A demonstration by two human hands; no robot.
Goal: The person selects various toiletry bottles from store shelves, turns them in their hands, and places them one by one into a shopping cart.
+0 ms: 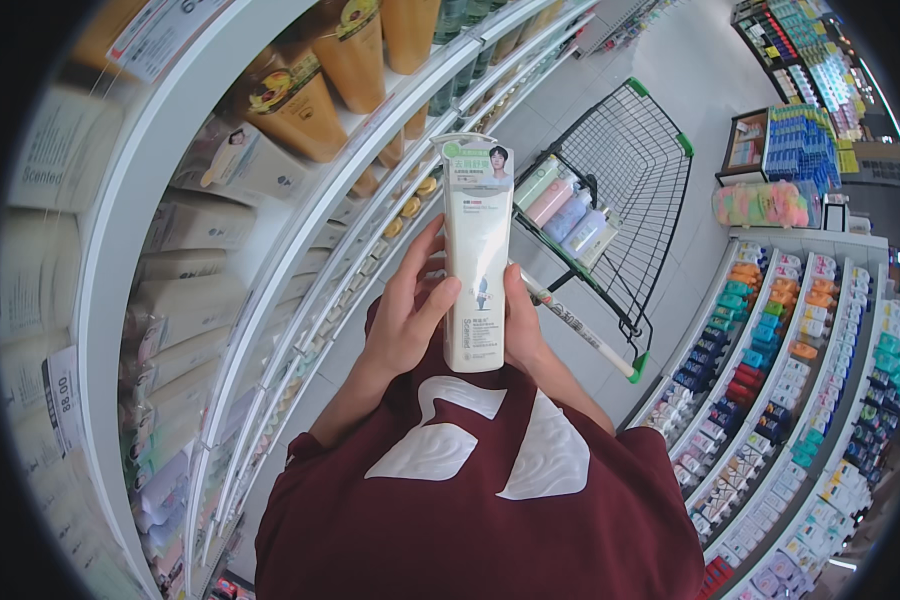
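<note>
Upright before my chest is a tall white plastic pump bottle (480, 255), its front turned towards me. It bears writing, and a card tag with a small portrait hangs around its neck below the pump head. My left hand (414, 315) grips its left side, thumb on the front edge. On the opposite side my right hand (523, 319) holds it, thumb along the edge and most fingers hidden behind. Beyond the bottle stands a shopping cart (645, 187) of dark wire with green corners. In its child-seat section lie several pastel bottles (562, 202).
Close on my left runs a white store shelf (270, 247) with similar white bottles (202, 300) and amber bottles (292, 97). Shelves of small coloured bottles (757, 360) curve along the right. The cart's handle (570, 319) crosses just past my right hand. Tiled floor (562, 97) shows around the cart.
</note>
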